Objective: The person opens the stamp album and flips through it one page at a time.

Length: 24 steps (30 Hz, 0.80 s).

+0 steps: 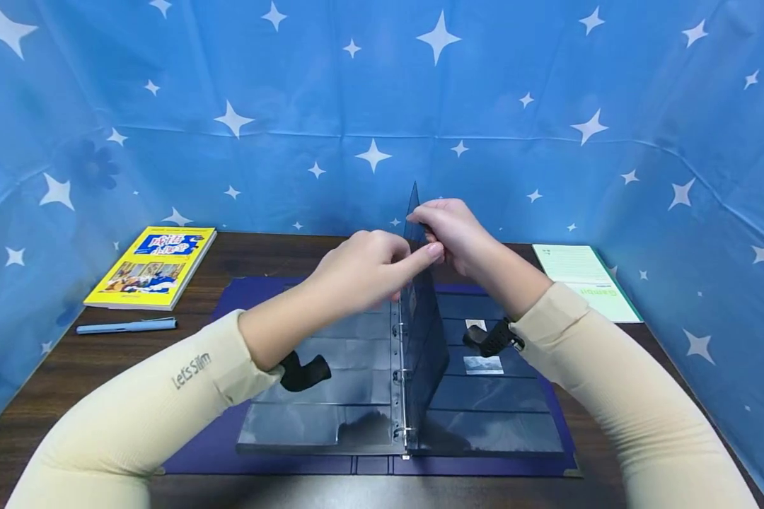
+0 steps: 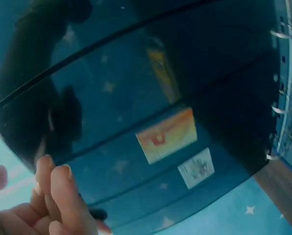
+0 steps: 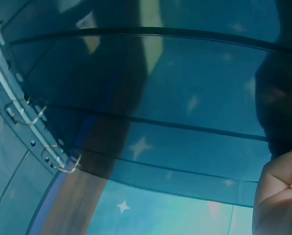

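Observation:
A ring-bound stamp album [image 1: 197, 445] with a purple cover lies spread on the table. One dark pocket page [image 1: 428, 353] stands upright from the rings. At its upper edge my right hand [image 1: 453, 230] pinches the page between thumb and fingers. My left hand [image 1: 372, 265] is beside the same edge, thumb stretched across in front of it and apart from the fingers. In the left wrist view, an orange stamp [image 2: 169, 136] and a paler stamp [image 2: 196, 169] show in the page's pockets. Two small stamps, one a bluish stamp [image 1: 483, 365], show over the right-hand page.
A yellow book [image 1: 153, 268] lies at the back left, with a blue pen [image 1: 127, 326] in front of it. At the back right is a pale green notepad [image 1: 586, 283]. Blue star-printed curtains [image 1: 293, 92] enclose the dark wooden table [image 1: 261, 251].

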Tool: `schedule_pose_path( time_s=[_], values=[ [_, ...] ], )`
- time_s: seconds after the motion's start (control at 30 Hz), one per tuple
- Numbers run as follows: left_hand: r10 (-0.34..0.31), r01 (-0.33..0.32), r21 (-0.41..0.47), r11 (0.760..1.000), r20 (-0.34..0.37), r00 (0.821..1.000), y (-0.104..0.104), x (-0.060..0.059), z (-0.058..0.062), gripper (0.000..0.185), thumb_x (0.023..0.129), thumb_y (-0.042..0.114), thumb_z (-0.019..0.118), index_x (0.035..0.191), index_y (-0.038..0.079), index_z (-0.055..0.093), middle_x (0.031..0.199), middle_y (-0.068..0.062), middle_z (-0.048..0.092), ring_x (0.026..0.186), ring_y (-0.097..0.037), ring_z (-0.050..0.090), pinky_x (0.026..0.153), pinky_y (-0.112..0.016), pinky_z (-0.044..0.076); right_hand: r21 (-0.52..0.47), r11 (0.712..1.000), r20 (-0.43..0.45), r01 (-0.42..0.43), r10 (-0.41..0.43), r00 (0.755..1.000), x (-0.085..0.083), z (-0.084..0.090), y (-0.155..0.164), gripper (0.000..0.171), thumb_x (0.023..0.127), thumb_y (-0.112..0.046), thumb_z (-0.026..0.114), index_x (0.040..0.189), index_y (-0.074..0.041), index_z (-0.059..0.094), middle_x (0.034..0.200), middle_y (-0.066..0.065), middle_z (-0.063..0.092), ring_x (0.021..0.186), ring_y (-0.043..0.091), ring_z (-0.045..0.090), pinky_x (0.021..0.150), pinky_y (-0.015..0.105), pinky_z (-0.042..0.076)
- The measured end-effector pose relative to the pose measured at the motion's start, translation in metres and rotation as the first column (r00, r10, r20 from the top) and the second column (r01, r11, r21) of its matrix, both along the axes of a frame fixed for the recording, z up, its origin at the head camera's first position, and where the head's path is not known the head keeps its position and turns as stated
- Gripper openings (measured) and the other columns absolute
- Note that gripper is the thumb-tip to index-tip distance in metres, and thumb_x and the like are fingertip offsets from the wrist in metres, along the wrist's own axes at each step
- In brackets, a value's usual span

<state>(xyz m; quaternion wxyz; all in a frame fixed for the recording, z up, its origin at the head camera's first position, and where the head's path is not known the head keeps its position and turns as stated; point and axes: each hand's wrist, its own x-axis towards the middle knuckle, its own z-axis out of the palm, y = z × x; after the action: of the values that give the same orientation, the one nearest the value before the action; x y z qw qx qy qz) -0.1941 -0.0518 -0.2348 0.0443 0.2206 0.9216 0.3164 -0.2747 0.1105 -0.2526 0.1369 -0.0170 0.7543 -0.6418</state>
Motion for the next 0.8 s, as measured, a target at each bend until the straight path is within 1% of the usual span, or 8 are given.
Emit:
schedule_pose_path(
  time_s=[0.1,0.17,0.27,0.37,0.47,0.53,0.7,0.8],
  values=[
    [0.015,-0.014,-0.011,1.0,0.115,0.993,0.009,-0.005,0.005,0.057,0.093,0.059,0.039,0.071,0.012,0.063,0.061,-0.003,0.062,0.05,-0.019,0.06,0.049,-0.036,0.046,-0.005,1.0,-0.012,-0.008,0.008,1.0,0.0,0.001,-0.005,0.038,0.091,-0.015,0.056,0.059,-0.011,0.037,0.049,0.0,0.034,0.039,0.013,0.032,0.04,0.025,0.028],
    [0.013,-0.01,-0.023,1.0,0.155,0.988,0.011,-0.007,0.005,0.049,0.096,0.047,0.041,0.071,0.011,0.064,0.062,-0.004,0.063,0.049,-0.02,0.061,0.05,-0.037,0.046,-0.043,0.999,-0.017,-0.031,0.03,0.999,0.0,0.001,-0.006,0.039,0.091,-0.014,0.056,0.058,-0.011,0.035,0.048,0.0,0.033,0.039,0.013,0.03,0.04,0.025,0.026],
    [0.005,0.004,-0.055,0.998,0.15,0.989,0.01,-0.009,0.005,0.042,0.096,0.03,0.04,0.067,0.01,0.063,0.06,-0.004,0.062,0.049,-0.019,0.061,0.051,-0.036,0.046,-0.098,0.992,-0.057,-0.081,0.076,0.996,0.0,0.002,-0.004,0.041,0.093,-0.013,0.054,0.058,-0.011,0.033,0.046,0.0,0.03,0.036,0.013,0.028,0.039,0.026,0.024],
    [0.014,-0.002,-0.086,0.996,0.134,0.991,0.005,-0.009,0.005,0.041,0.095,0.025,0.04,0.066,0.008,0.063,0.059,-0.004,0.062,0.05,-0.019,0.062,0.052,-0.035,0.046,-0.117,0.985,-0.154,-0.128,0.109,0.982,0.001,0.003,0.004,0.043,0.095,-0.013,0.053,0.057,-0.01,0.032,0.044,0.0,0.029,0.034,0.013,0.028,0.039,0.028,0.021],
    [0.028,-0.015,-0.112,0.994,0.118,0.993,-0.001,-0.008,0.007,0.041,0.096,0.025,0.041,0.065,0.008,0.063,0.058,-0.005,0.061,0.051,-0.019,0.062,0.054,-0.035,0.046,-0.059,0.988,-0.287,-0.143,0.12,0.95,0.001,0.003,0.018,0.045,0.096,-0.015,0.054,0.057,-0.008,0.033,0.043,0.002,0.033,0.033,0.014,0.031,0.037,0.028,0.023],
    [0.032,-0.019,-0.122,0.992,0.11,0.993,-0.007,-0.007,0.007,0.042,0.096,0.026,0.042,0.064,0.008,0.062,0.056,-0.004,0.06,0.051,-0.019,0.061,0.055,-0.035,0.046,-0.027,0.991,-0.342,-0.13,0.113,0.933,0.002,0.001,0.029,0.045,0.096,-0.016,0.054,0.058,-0.007,0.033,0.043,0.003,0.036,0.033,0.015,0.033,0.036,0.028,0.025],
    [0.054,-0.038,-0.145,0.989,0.107,0.993,-0.025,-0.005,0.005,0.043,0.095,0.025,0.041,0.059,0.009,0.058,0.055,-0.003,0.059,0.05,-0.019,0.061,0.051,-0.034,0.042,0.067,0.995,-0.404,-0.069,0.09,0.91,0.002,-0.009,0.057,0.044,0.096,-0.016,0.055,0.059,-0.004,0.035,0.044,0.006,0.04,0.034,0.016,0.037,0.037,0.028,0.03],
    [0.078,-0.061,-0.15,0.987,0.113,0.991,-0.034,-0.006,0.001,0.041,0.095,0.023,0.041,0.06,0.008,0.057,0.056,-0.004,0.06,0.05,-0.02,0.061,0.049,-0.033,0.039,0.214,0.977,-0.456,-0.012,0.11,0.883,0.001,-0.019,0.074,0.043,0.096,-0.019,0.055,0.06,-0.002,0.038,0.045,0.01,0.045,0.035,0.02,0.043,0.038,0.028,0.035]
  ],
)
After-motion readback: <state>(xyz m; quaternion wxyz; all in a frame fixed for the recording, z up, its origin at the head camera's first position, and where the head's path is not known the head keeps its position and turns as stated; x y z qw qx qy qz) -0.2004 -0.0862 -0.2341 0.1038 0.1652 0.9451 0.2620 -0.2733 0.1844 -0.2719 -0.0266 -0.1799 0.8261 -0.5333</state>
